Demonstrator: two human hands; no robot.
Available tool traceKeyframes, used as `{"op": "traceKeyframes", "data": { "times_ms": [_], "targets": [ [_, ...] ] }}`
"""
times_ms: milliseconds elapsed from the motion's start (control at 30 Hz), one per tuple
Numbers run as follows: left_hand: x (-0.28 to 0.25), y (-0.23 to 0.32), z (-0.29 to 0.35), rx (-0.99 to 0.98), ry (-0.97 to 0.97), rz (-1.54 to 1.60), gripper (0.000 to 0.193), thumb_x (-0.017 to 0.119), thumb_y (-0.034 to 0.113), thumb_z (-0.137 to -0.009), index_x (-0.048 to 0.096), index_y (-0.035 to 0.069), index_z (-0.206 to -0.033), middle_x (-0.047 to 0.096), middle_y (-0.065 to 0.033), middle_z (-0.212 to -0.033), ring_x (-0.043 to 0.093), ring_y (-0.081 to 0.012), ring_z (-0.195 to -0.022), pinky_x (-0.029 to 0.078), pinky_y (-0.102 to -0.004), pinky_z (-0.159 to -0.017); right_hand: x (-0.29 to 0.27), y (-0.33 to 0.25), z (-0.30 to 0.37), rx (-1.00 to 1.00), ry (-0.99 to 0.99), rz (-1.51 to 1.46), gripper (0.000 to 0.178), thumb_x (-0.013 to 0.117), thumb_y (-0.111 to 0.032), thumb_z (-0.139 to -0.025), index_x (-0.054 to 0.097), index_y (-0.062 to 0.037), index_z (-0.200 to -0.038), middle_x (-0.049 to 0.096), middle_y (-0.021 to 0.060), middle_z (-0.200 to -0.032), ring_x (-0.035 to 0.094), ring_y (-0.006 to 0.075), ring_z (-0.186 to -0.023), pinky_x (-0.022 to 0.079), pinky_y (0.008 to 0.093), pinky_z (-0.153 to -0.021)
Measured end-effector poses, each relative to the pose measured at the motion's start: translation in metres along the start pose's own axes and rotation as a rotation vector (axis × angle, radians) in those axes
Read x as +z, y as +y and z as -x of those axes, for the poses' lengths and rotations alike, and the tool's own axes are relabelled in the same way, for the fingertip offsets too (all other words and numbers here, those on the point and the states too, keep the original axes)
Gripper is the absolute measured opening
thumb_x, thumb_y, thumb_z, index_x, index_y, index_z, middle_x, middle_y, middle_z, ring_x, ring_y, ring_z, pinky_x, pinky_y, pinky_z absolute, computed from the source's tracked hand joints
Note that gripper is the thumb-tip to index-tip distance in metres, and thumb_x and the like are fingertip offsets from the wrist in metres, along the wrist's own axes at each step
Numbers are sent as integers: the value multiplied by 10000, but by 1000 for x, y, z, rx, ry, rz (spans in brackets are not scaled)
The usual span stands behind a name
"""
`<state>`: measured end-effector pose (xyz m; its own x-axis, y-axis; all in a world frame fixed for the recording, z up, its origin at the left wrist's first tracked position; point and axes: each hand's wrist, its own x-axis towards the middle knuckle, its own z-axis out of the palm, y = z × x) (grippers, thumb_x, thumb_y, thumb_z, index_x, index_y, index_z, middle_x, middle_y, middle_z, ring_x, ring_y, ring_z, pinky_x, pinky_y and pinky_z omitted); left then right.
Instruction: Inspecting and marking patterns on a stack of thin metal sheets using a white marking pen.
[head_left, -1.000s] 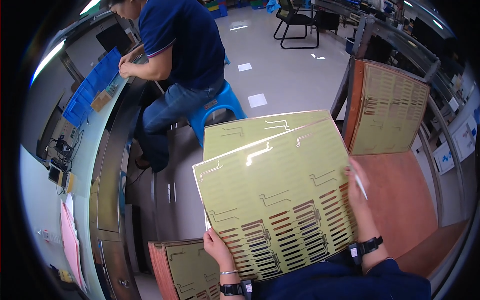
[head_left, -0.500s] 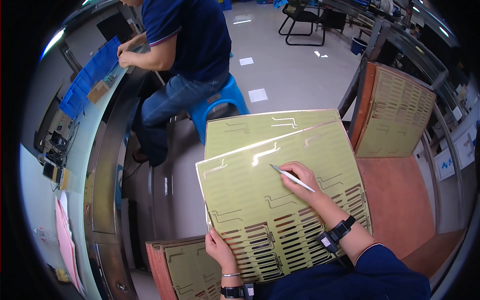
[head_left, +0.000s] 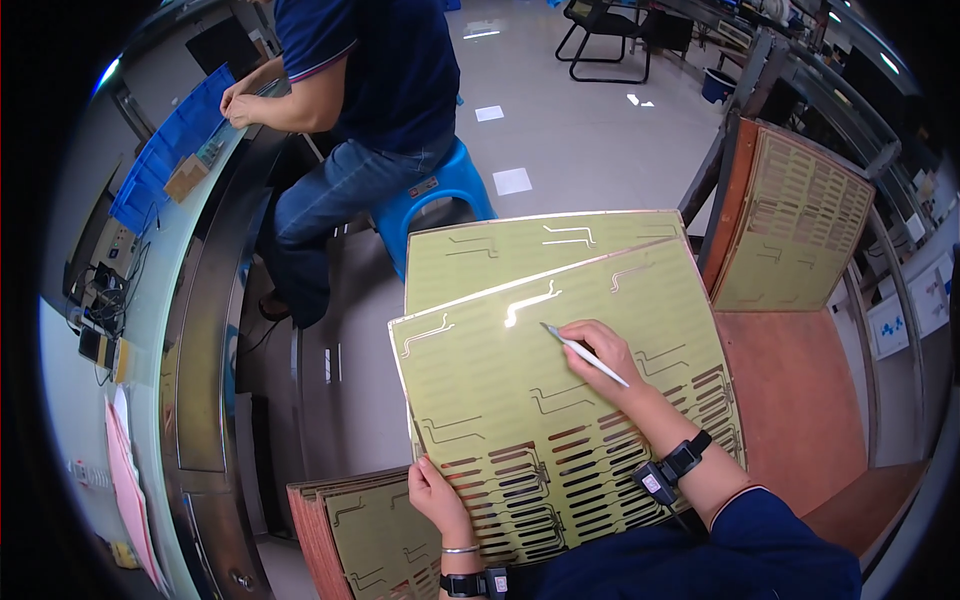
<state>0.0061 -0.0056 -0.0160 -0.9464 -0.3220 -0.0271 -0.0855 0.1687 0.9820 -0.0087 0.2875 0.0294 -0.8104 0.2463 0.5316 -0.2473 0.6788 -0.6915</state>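
Observation:
A large yellow-green circuit board panel with copper-coloured traces and rows of slots lies tilted in front of me. A second, similar panel shows from under its far edge. My left hand pinches the near left edge of the top panel, thumb on its face. Above the panel's middle, my right hand grips a slim white-handled knife like a pen. Its grey pointed tip is just below a bright, shiny trace; whether it touches the surface I cannot tell.
Stacked panels stand at lower left, and more panels lean at right above a reddish-brown board. Beyond, a person on a blue stool works at a glass-topped bench holding a blue bin.
The view has shifted slightly, and the person at the bench has moved their hands a little. My hands, the knife and the panel stay nearly where they were.

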Motion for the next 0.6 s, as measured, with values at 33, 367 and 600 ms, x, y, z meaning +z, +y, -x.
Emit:
{"op": "traceKeyframes", "data": {
  "times_ms": [33,367,600],
  "targets": [
    [0,0,0,1,-1,0,332,470,204,-1017,594,-55,-850,594,-25,-727,473,-74,-668,431,-256,-615,0,0,0,10,-2,-4,160,670,-28,-789,629,-14,-942,670,120,-943,652,279,-876,534,349,-784],
    [-1,0,0,-16,-4,8,326,471,206,-1017,607,-57,-882,601,-25,-745,479,-74,-682,440,-255,-631,0,1,1,30,7,-32,163,669,-24,-784,630,-14,-942,669,125,-944,655,280,-875,536,346,-781],
    [-1,0,0,-4,-1,11,331,471,208,-1018,608,-57,-877,602,-23,-746,483,-74,-684,439,-253,-631,-1,-1,0,53,-9,-51,159,666,-23,-790,632,-13,-945,671,121,-948,658,274,-872,537,343,-780]
  ]
}}
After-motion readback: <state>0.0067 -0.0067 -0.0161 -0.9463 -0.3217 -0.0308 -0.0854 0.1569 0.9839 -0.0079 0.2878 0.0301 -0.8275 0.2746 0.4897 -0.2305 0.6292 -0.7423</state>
